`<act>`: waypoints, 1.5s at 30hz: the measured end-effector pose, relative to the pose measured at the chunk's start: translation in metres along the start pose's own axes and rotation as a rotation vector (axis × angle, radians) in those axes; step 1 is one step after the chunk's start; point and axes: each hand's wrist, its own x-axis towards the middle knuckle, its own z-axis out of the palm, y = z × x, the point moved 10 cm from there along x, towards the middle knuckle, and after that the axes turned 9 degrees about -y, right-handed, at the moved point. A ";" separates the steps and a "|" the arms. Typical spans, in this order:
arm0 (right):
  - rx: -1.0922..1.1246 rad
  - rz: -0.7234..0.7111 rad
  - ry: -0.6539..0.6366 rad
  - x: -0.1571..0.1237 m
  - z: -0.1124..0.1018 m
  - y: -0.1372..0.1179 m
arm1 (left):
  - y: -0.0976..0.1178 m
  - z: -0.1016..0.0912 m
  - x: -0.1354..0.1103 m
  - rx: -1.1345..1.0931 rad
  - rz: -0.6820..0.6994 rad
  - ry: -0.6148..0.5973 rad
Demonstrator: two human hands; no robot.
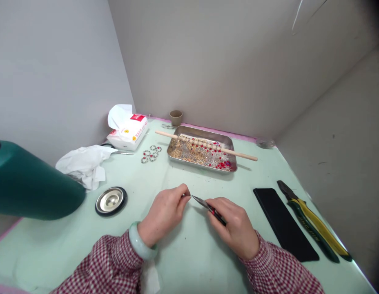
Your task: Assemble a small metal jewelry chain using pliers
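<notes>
Green tabletop [189, 263]: wooden dowel [243, 155] lies across bead tray [201, 165]. I observe left hand [165, 210] pinching a tiny piece [190, 196], right hand [235, 224] clasping needle-nose pliers [204, 203].

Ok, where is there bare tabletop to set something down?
Bare patches lie between the tray and the black slab, and between the bottle and the left sleeve; a narrower strip runs between the tray and the left hand. Crowded: around the crumpled tissue and tissue pack, and at right, where the black slab and green-yellow pliers lie side by side.
</notes>
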 end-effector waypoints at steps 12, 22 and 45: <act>-0.147 0.045 0.053 -0.001 0.006 -0.009 | 0.002 0.007 0.000 0.342 -0.048 -0.005; 0.074 0.139 0.163 0.000 -0.006 -0.010 | -0.006 0.004 0.003 -0.396 -0.030 0.048; 0.084 0.164 0.216 -0.008 0.005 -0.010 | -0.004 0.038 0.001 -1.291 -0.184 -0.163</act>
